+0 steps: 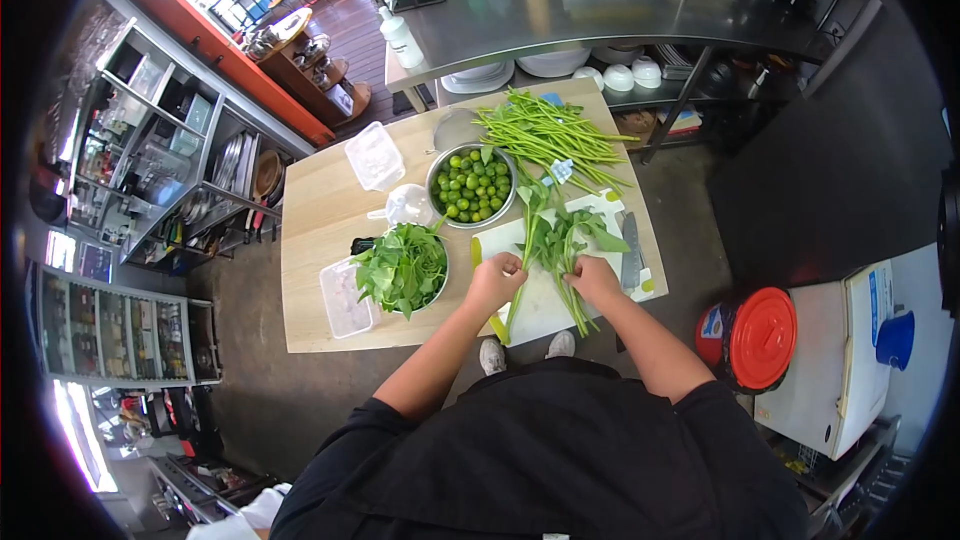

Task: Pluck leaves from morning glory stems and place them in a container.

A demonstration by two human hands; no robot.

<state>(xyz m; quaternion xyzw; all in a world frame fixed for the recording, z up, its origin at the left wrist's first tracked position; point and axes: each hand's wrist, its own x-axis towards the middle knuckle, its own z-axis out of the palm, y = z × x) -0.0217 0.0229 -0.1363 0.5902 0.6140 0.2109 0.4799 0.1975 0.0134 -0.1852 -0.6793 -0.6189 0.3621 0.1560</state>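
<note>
Over a white cutting board (538, 313) with green corners, my left hand (498, 283) grips a leafy green stem (531, 240). My right hand (595, 281) pinches a small bunch of leafy greens (562, 240) whose stems point towards me. A kitchen knife (630, 251) lies on the board's right side. Beyond the board is a pile of long green stems (555, 135). Small green citrus fruits (472, 184) fill a metal bowl (433, 202), and plucked leaves (401, 266) heap over another bowl to the left of my left hand.
On the wooden table (315, 225) stand clear plastic containers (375, 156) (346, 300) and a clear plastic vessel (409, 204). A steel counter (600, 15) runs behind it, with a white bottle (401, 37) at its left end. A red-lidded bin (761, 337) stands at right.
</note>
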